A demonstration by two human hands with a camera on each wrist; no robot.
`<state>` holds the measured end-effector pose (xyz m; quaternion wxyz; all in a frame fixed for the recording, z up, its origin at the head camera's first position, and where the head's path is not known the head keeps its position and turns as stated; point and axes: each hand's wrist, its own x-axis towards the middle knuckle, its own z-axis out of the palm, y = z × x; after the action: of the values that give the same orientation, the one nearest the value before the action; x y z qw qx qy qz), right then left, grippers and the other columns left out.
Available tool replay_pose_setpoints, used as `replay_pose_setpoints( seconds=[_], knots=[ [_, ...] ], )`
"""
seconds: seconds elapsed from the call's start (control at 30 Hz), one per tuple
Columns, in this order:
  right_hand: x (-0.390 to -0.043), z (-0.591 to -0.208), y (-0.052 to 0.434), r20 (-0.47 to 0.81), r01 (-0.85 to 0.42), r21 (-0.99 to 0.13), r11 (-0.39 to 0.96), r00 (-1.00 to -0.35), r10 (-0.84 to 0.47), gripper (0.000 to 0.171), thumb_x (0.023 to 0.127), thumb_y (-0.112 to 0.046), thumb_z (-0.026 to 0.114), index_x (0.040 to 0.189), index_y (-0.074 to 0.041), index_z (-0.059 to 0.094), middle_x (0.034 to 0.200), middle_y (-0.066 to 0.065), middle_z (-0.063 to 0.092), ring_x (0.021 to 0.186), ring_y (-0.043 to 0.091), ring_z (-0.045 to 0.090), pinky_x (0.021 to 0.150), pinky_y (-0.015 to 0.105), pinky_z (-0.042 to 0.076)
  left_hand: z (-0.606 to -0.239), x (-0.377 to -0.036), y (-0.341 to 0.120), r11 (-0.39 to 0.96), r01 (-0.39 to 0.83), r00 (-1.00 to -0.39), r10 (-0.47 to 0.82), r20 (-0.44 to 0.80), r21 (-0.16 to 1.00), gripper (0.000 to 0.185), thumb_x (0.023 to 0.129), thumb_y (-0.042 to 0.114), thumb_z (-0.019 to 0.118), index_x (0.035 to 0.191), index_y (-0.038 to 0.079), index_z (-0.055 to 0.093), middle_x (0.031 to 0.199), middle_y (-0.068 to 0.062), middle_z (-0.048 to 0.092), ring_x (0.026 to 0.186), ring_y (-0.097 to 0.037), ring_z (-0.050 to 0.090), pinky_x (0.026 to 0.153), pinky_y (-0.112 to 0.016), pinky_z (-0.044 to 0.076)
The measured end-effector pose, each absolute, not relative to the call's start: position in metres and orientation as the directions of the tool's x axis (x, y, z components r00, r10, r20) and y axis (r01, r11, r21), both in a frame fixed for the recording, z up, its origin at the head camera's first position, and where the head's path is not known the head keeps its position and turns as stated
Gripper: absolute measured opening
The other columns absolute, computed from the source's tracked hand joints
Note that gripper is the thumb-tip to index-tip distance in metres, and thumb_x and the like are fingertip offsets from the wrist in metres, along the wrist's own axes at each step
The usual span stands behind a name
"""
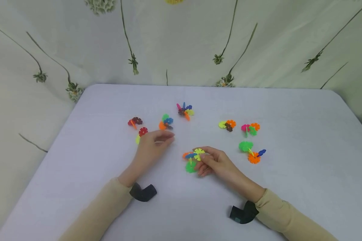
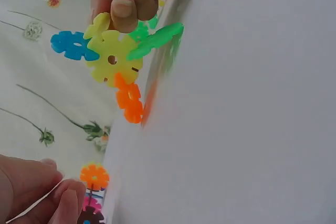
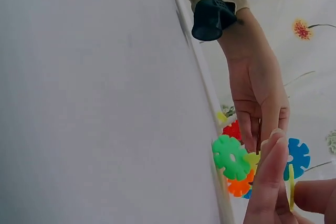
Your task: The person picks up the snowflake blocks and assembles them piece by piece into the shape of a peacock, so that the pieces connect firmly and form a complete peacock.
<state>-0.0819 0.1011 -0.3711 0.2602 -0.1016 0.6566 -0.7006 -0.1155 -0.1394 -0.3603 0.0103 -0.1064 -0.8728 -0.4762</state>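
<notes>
"So, how is everything placed?"

"Across the pale surface, the left forearm and right forearm are angled inward. The left hand is held with its fingertips close together; whether anything is pinched there cannot be told. The right hand is turned toward the middle, where a cluster of slotted discs is held low over the surface."

"And how is it likely to handle?"

"It can be judged light, fairly stiff, somewhat slick and hardly fragile, though its joints might be loosened by twisting. One yellow disc is pinched at its rim by thumb and finger; flat faces are best gripped, with slots left uncovered."
</notes>
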Motion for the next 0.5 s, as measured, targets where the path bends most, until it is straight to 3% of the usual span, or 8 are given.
replay_pose_setpoints(
  seconds=[0.17, 0.27, 0.37, 0.5],
  knots=[
    [-0.082, -0.373, 0.101, -0.29, 0.331, -0.943, 0.024, -0.786, -0.546, 0.04, 0.099, -0.014, 0.047, 0.134, 0.006, 0.041, 0.084, 0.011, 0.066, 0.067, 0.014, 0.062, 0.067, 0.025, 0.053, -0.367, -0.121, -0.145, 0.522, 0.174, -0.979, 0.181, 0.091, 0.835, 0.022, 0.087, 0.014, 0.068, 0.109, 0.009, 0.068, 0.101, -0.001, 0.066, 0.097, -0.015, 0.06, 0.081, -0.032, 0.051],
    [-0.085, -0.371, 0.105, -0.252, 0.178, -0.967, 0.183, -0.775, -0.579, 0.04, 0.097, -0.01, 0.05, 0.135, 0.002, 0.041, 0.075, 0.011, 0.064, 0.056, 0.015, 0.058, 0.055, 0.024, 0.051, -0.371, -0.122, -0.146, 0.527, 0.157, -0.982, 0.172, 0.076, 0.835, 0.023, 0.087, 0.015, 0.068, 0.11, 0.009, 0.067, 0.101, -0.001, 0.066, 0.096, -0.015, 0.06, 0.08, -0.031, 0.051],
    [-0.096, -0.365, 0.111, -0.192, 0.047, -0.96, 0.275, -0.825, -0.531, 0.037, 0.096, -0.009, 0.052, 0.131, 0.0, 0.046, 0.068, 0.011, 0.061, 0.049, 0.017, 0.052, 0.049, 0.024, 0.047, -0.373, -0.123, -0.146, 0.53, 0.145, -0.984, 0.168, 0.064, 0.836, 0.026, 0.087, 0.015, 0.068, 0.113, 0.009, 0.065, 0.103, -0.002, 0.066, 0.095, -0.016, 0.061, 0.08, -0.032, 0.051],
    [-0.117, -0.362, 0.116, -0.162, 0.073, -0.97, 0.233, -0.906, -0.391, 0.029, 0.097, -0.008, 0.05, 0.124, 0.002, 0.053, 0.069, 0.012, 0.06, 0.052, 0.018, 0.051, 0.051, 0.023, 0.047, -0.373, -0.123, -0.143, 0.511, 0.11, -0.99, 0.133, 0.047, 0.853, 0.033, 0.087, 0.015, 0.068, 0.117, 0.007, 0.057, 0.104, -0.005, 0.064, 0.094, -0.018, 0.062, 0.082, -0.034, 0.05]
  ],
)
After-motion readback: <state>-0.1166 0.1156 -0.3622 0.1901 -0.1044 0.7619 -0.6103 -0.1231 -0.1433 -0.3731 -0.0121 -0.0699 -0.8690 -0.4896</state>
